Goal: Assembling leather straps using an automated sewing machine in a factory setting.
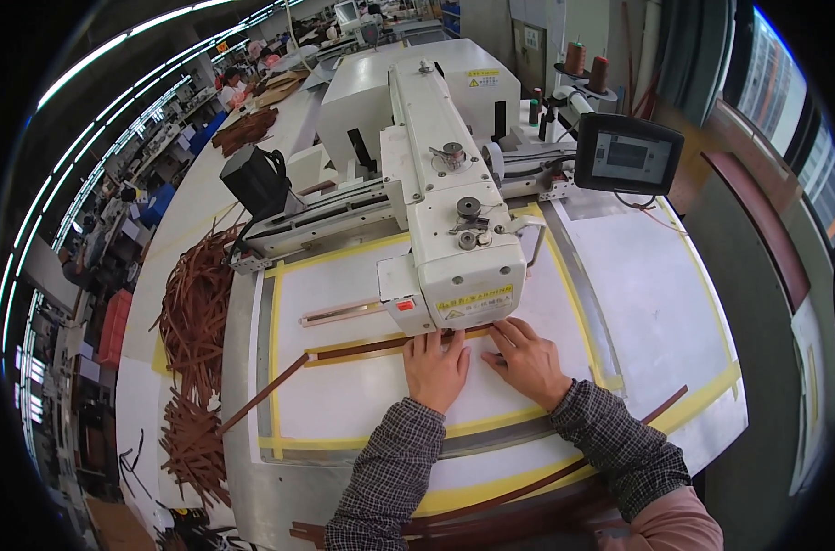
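A narrow brown strap [367, 349] lies in a yellow-edged slot on the white work plate [344, 404], below the head of a large sewing machine [468, 275]. My left hand [434, 369] has its bent fingers close together, fingertips on the strap just left of the needle area. On the other side, my right hand [530, 363] bends its fingers onto the strap's right part, the thumb nearer me. Both hands hold the strap down against the plate. The machine head hides the needle and part of the strap. Another brown strap [266, 395] slants off the slot's left end.
Piles of brown straps [195, 312] lie left of the plate, and more [491, 514] lie in front of me. A control screen [629, 154] stands at the right. Thread spools [575, 59] are behind it. A person [232, 90] sits far back left.
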Motion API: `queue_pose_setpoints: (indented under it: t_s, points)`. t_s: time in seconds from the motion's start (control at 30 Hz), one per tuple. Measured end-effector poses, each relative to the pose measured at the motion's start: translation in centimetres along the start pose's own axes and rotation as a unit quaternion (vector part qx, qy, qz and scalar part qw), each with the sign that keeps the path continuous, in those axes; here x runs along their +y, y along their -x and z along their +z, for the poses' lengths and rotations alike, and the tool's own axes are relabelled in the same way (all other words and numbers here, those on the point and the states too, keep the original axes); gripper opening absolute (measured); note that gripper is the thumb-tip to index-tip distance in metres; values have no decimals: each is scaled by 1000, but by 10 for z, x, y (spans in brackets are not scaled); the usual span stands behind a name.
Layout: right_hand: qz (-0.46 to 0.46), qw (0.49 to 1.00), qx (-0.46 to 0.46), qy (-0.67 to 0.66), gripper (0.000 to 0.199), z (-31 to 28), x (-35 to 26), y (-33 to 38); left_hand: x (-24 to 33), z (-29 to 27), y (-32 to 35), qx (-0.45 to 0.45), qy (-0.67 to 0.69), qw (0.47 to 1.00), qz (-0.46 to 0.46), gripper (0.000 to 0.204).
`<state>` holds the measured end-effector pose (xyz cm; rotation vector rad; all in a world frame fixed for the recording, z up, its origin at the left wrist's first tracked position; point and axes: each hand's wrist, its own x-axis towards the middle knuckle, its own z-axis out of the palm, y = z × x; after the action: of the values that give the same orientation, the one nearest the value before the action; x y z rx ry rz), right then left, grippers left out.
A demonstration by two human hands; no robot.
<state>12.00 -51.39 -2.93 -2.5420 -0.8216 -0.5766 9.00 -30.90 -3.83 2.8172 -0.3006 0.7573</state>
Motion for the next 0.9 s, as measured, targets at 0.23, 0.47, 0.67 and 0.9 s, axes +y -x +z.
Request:
queue_pose_setpoints:
  t_s: [0.23,0.47,0.67,0.9]
  points:
    - [-40,999,-4,-9,46,11,-5,-2,-3,0,0,-23,0,1000,-7,35]
    - [-55,998,-3,-2,47,15,-9,-3,-7,1,0,-18,-8,1000,-5,36]
    - [-58,998,-6,1,49,13,-10,-4,-6,1,-1,-17,-18,1000,0,37]
    - [-58,998,-10,-2,50,14,-12,-7,-6,3,1,-26,-27,999,-9,35]
